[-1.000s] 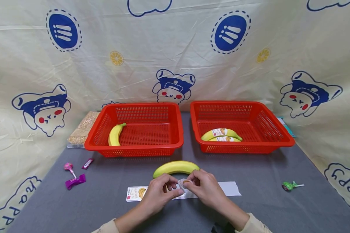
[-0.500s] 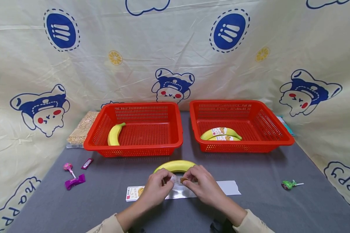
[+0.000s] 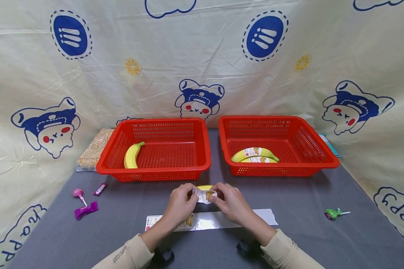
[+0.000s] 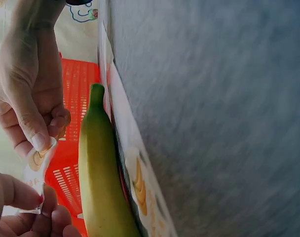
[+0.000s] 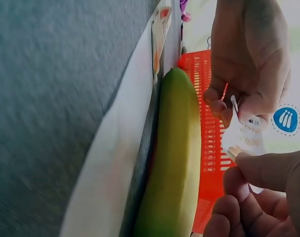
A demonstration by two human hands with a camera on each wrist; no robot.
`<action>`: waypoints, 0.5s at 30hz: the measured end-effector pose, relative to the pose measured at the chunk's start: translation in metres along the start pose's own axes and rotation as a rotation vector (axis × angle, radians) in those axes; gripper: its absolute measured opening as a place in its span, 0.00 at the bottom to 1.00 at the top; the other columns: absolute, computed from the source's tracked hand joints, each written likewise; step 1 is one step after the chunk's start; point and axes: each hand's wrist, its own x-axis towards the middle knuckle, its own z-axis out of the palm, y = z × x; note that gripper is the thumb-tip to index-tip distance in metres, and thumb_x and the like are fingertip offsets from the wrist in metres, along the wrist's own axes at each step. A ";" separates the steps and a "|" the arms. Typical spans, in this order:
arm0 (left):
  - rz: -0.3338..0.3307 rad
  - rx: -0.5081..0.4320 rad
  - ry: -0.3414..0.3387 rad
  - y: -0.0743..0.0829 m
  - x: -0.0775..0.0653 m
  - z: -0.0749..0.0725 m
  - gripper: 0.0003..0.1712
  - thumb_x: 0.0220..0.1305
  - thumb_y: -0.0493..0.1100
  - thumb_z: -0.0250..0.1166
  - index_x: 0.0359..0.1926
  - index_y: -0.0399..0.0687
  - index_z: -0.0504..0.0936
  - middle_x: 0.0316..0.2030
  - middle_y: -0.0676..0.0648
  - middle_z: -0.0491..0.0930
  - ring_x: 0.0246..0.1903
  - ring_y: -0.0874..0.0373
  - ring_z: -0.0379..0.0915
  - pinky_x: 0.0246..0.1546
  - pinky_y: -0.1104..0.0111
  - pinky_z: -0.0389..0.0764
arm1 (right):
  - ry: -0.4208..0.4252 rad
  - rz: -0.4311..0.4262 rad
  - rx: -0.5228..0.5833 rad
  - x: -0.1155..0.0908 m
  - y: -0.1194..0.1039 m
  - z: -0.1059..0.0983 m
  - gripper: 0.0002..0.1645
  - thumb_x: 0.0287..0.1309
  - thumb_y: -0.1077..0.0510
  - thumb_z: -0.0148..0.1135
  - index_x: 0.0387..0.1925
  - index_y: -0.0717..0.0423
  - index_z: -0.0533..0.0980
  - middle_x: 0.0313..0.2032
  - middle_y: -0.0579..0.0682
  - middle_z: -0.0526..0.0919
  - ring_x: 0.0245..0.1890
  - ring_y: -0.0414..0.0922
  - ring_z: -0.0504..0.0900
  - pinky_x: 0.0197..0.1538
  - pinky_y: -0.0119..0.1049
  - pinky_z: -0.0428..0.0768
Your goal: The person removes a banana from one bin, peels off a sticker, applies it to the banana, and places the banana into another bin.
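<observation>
A small white sticker (image 3: pixel 203 196) with a printed banana picture is stretched between my hands. My left hand (image 3: pixel 180 203) pinches one end between thumb and fingers. My right hand (image 3: pixel 231 203) pinches the other, near the printed picture. Behind the sticker a yellow banana (image 4: pixel 98 168) lies on the table, mostly hidden in the head view. The right wrist view also shows the sticker (image 5: pixel 243 136) apart from the banana. Under my wrists a shiny white label strip (image 3: pixel 219 220) lies flat, with banana labels at its left end.
The left red basket (image 3: pixel 155 175) holds one banana (image 3: pixel 132 156); the right one (image 3: pixel 282 170) holds two labelled bananas (image 3: pixel 256 152). A pink lollipop (image 3: pixel 78 192) and wrapped sweets (image 3: pixel 86 210) lie left, a green lollipop (image 3: pixel 332 213) right. A grain bag (image 3: pixel 95 149) stands behind.
Both hands have moved away from the strip, up towards the banana. The sticker, earlier crumpled between the fingertips, is now spread out with its print showing.
</observation>
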 end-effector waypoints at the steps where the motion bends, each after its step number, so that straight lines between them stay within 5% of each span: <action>1: 0.001 0.007 -0.007 0.000 0.001 0.000 0.06 0.53 0.34 0.59 0.29 0.45 0.82 0.21 0.50 0.74 0.23 0.62 0.64 0.26 0.75 0.65 | -0.001 0.008 -0.001 0.002 0.000 0.000 0.11 0.49 0.63 0.68 0.37 0.53 0.79 0.22 0.42 0.72 0.24 0.36 0.67 0.28 0.27 0.67; 9: 0.015 0.043 -0.032 -0.001 0.011 -0.007 0.03 0.56 0.40 0.66 0.32 0.47 0.86 0.26 0.51 0.79 0.30 0.57 0.69 0.34 0.71 0.64 | -0.010 0.100 0.021 0.018 0.006 -0.004 0.03 0.48 0.61 0.70 0.26 0.53 0.82 0.24 0.45 0.82 0.24 0.38 0.71 0.28 0.28 0.71; 15: 0.015 0.112 -0.035 -0.002 0.019 -0.007 0.03 0.55 0.41 0.67 0.30 0.47 0.85 0.25 0.50 0.80 0.29 0.59 0.69 0.34 0.68 0.67 | -0.072 0.155 0.006 0.028 0.009 -0.007 0.08 0.49 0.54 0.70 0.22 0.51 0.80 0.18 0.43 0.76 0.21 0.39 0.68 0.23 0.29 0.64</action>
